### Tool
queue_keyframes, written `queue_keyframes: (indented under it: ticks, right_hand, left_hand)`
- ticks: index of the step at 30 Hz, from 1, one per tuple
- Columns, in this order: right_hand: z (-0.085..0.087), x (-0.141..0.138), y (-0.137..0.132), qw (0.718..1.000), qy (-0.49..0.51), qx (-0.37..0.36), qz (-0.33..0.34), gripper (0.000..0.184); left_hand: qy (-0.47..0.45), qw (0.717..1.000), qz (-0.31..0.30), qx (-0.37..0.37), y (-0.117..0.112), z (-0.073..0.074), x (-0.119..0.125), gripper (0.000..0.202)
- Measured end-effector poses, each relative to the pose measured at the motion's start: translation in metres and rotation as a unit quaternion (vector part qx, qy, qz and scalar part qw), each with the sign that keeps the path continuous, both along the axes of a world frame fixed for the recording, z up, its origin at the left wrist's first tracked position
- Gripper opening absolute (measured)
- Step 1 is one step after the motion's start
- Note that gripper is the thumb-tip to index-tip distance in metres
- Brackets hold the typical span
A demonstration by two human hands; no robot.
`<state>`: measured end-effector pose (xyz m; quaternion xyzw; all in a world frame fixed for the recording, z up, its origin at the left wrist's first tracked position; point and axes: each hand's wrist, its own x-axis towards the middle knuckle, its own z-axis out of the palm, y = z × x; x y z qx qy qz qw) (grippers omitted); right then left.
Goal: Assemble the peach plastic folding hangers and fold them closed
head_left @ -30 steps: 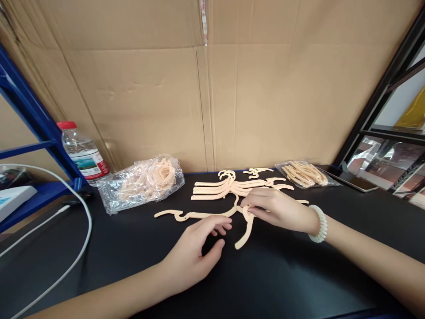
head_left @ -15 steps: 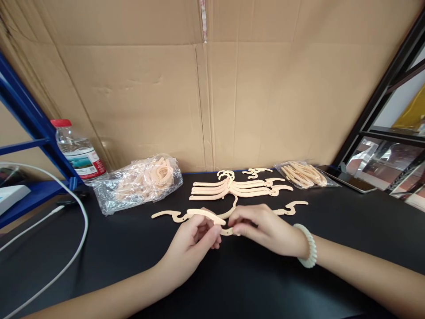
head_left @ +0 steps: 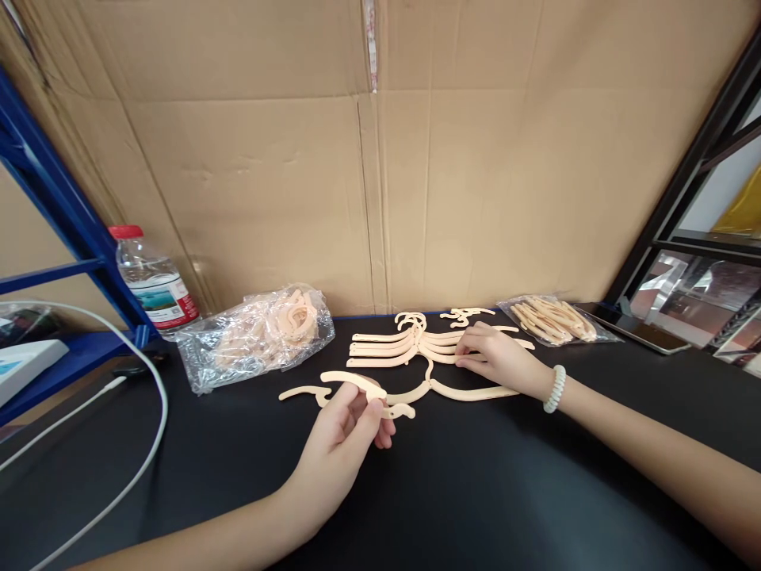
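My left hand pinches a cream curved hanger piece just above the black table. A partly joined cream hanger lies flat beyond it, its hook pointing away. My right hand, with a white bead bracelet at the wrist, reaches to the far middle. Its fingers rest on the right ends of a stack of finished cream hangers. Whether those fingers grip a piece is hidden.
A clear bag of cream parts lies at the left, a second smaller bag at the right. A water bottle stands by a blue rack. A white cable loops over the table's left. Cardboard walls the back; a tablet lies far right.
My right hand let go of the piece held between both hands and moved back to the stack of hangers. My left hand kept the curved piece and barely moved.
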<state>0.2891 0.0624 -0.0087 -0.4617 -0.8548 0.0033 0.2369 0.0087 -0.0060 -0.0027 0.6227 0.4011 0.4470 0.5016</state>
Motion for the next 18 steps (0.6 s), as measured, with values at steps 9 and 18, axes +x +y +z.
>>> queue_keyframes:
  ticks: [9,18]
  right_hand:
    - [0.013,0.005,-0.01,0.998,0.055,0.002,-0.018,0.008]
    - [0.047,0.023,-0.029,0.993,0.097,-0.053,0.035,0.025]
  left_hand:
    - [0.021,0.998,0.025,0.046,0.005,0.004,-0.005,0.031]
    - [-0.05,0.997,0.061,0.004,0.016,0.011,-0.012,0.02]
